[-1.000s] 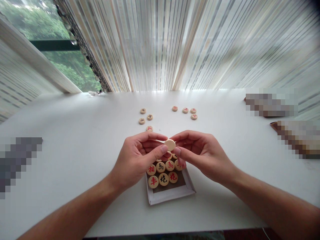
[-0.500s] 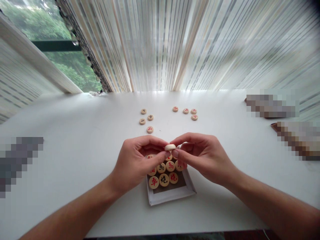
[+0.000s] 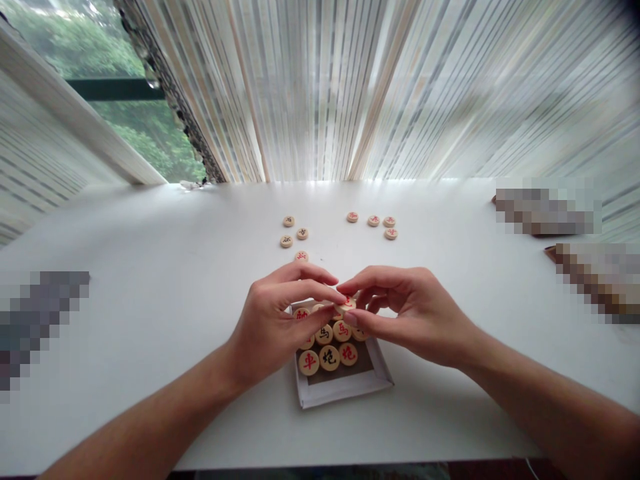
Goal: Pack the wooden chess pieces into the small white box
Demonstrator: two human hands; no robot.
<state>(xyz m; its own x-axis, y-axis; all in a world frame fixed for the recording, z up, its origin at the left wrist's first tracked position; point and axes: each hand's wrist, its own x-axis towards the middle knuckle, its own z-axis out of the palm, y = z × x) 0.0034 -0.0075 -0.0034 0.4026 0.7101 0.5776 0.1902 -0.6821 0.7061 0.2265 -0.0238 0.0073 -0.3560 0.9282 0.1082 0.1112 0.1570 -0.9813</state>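
Between the fingertips of both hands is a round wooden Chinese chess piece (image 3: pixel 346 306), tilted so that part of a red character shows. My left hand (image 3: pixel 285 320) pinches it from the left with thumb and fingers. From the right, my right hand (image 3: pixel 395 310) grips the same piece. Just below lies a shallow white box (image 3: pixel 345 388) with a brown bottom. Rows of chess pieces sit in it, among them a black-marked piece (image 3: pixel 329 359) and a red-marked piece (image 3: pixel 349 354). My hands hide the box's far part.
Beyond my hands on the white table (image 3: pixel 150 287) lie black-marked pieces (image 3: pixel 286 241), a red-marked piece (image 3: pixel 301 257) and several more red-marked pieces (image 3: pixel 373 221). Blurred-out objects lie at the right (image 3: pixel 595 280) and left (image 3: pixel 45 320). Striped curtains (image 3: pixel 310 93) hang behind.
The held piece has turned from edge-on, so its red-marked face now shows. It has come slightly lower. My left fingers have shifted over its top.
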